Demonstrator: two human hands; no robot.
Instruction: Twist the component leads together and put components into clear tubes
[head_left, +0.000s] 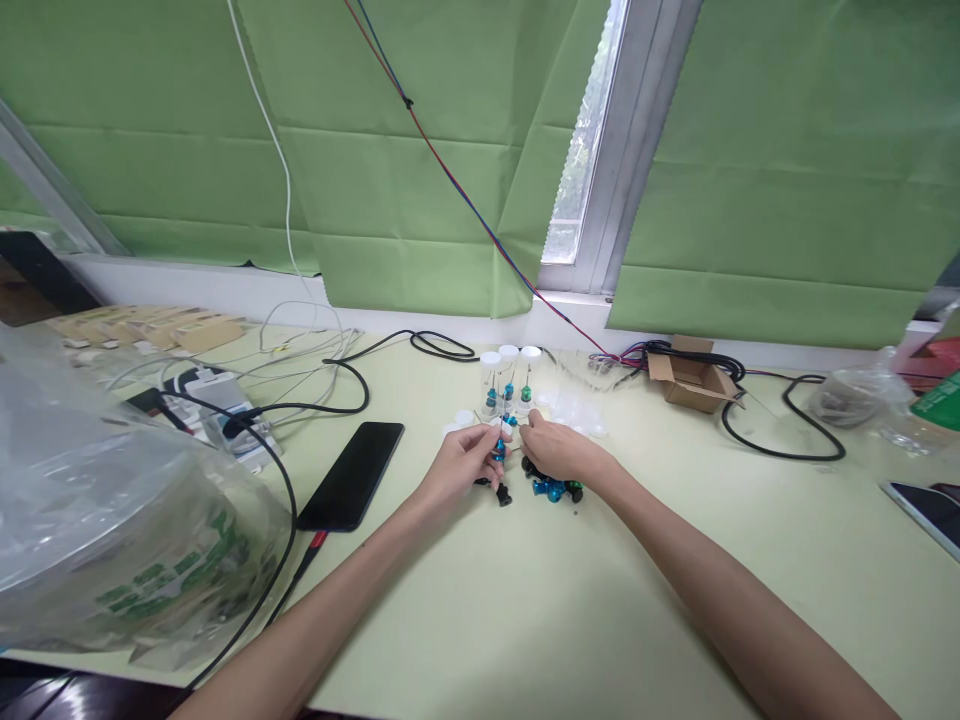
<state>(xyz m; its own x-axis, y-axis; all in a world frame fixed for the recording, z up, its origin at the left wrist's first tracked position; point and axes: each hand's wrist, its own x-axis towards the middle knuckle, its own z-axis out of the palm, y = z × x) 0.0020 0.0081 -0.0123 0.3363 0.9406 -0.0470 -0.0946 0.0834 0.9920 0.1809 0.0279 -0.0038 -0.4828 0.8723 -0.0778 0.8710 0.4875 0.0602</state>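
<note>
My left hand (474, 460) is closed in a pinch on a small shiny blue part (500, 450), with a thin dark rod rising from it. Close beside it, my right hand (559, 445) has its fingers bent together, and whatever they hold is hidden. Just beyond the hands stand clear tubes with white caps (530, 353), holding blue and green parts (526, 394) with thin stems. Under and in front of my right hand lies a pile of small blue, black and green parts (553, 490). A black part (503, 494) lies below my left fingers.
A black phone (352, 475) lies left of my arms, near a big clear plastic bag (135, 540). Cables and a power strip (232, 420) spread at the back left. Clear empty tubes (574, 408) lie behind my right hand. An open cardboard box (694, 380) stands back right.
</note>
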